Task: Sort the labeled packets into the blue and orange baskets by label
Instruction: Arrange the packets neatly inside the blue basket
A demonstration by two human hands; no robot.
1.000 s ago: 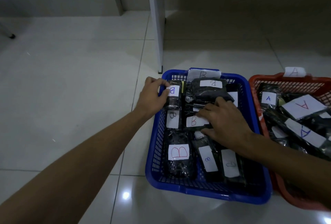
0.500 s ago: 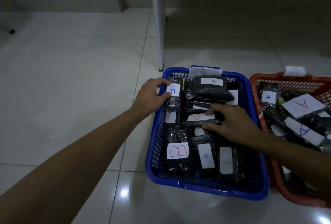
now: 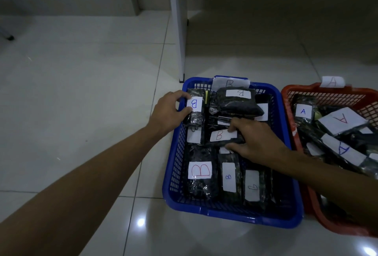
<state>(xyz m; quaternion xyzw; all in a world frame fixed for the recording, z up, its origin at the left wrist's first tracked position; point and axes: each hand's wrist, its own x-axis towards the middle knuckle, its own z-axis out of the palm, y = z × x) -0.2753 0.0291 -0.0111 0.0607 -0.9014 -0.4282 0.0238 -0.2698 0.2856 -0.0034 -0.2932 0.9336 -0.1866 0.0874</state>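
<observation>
Over the last second the right hand (image 3: 257,141) has tilted the red-B packet (image 3: 224,136) up and laid it flat again mid-basket, grip clamped on it. Left hand (image 3: 169,112) keeps pinching the blue-B packet (image 3: 195,110) at the blue basket (image 3: 231,212) far-left corner. Looks like tidying, sort near done. Packets: dark, glossy, white labels. Orange basket (image 3: 294,127) holds the A's.

Blue basket (image 3: 176,153) on the floor, packed with dark packets (image 3: 237,102) bearing white "B" labels, B tag on its far rim. Orange basket (image 3: 327,94) touching its right side, holding "A" packets (image 3: 343,120), A tag on its rim.
</observation>
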